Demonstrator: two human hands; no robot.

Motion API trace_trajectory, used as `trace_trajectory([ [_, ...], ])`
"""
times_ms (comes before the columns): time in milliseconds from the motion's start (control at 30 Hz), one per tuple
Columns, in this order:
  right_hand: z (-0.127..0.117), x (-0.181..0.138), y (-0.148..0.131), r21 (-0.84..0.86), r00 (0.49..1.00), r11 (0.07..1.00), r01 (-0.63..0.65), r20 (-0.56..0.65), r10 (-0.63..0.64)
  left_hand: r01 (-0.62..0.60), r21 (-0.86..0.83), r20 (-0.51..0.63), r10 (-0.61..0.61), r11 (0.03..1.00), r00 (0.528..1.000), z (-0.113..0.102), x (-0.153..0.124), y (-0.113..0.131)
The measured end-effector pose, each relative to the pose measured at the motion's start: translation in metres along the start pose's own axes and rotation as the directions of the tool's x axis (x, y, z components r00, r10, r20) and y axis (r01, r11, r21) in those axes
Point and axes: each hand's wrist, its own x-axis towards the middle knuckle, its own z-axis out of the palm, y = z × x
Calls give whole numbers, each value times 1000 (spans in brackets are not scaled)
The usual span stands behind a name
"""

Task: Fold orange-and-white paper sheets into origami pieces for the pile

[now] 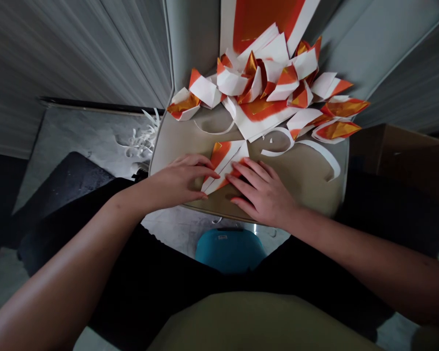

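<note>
Creasing a sheet on a padded seat, seen from above. At lower centre-left the left hand (177, 178) lies open and flat, its fingertips pinning the left edge of the orange-and-white folded sheet (225, 158). The sheet rests at the near edge of the beige seat (307, 180). The right hand (265, 195), also open and gripping nothing, presses its spread fingers on the sheet's lower right corner. The crease probably sets best if one hand anchors the paper while the other runs firmly along the fold, edges kept aligned. Counts, left to right: one tangle of white curled strips (142, 139) on the floor at centre-left, its strips too snarled to number; one sheet under two hands; one teal object (229, 248) below the seat; one heap of folded pieces (274, 83) at upper centre, a dozen or more, overlapping too much for an exact count; one large sheet (263, 17) leaning behind it; at least three loose strips (314, 151) on the seat; one cardboard box (398, 151) at right.
</note>
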Motion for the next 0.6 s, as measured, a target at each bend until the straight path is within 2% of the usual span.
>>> trace_trajectory([
  [167, -1, 1, 0, 8, 1000, 1000, -11, 23, 11, -36, -75, -27, 35, 996, 999, -1, 0, -3],
  [300, -1, 1, -1, 32, 999, 999, -25, 44, 23, -30, -14, -59, 29, 999, 998, 4, 3, -3],
  [600, -1, 0, 0, 24, 999, 1000, -15, 41, 15, -31, 137, -51, 39, 990, 998, 6, -1, 7],
])
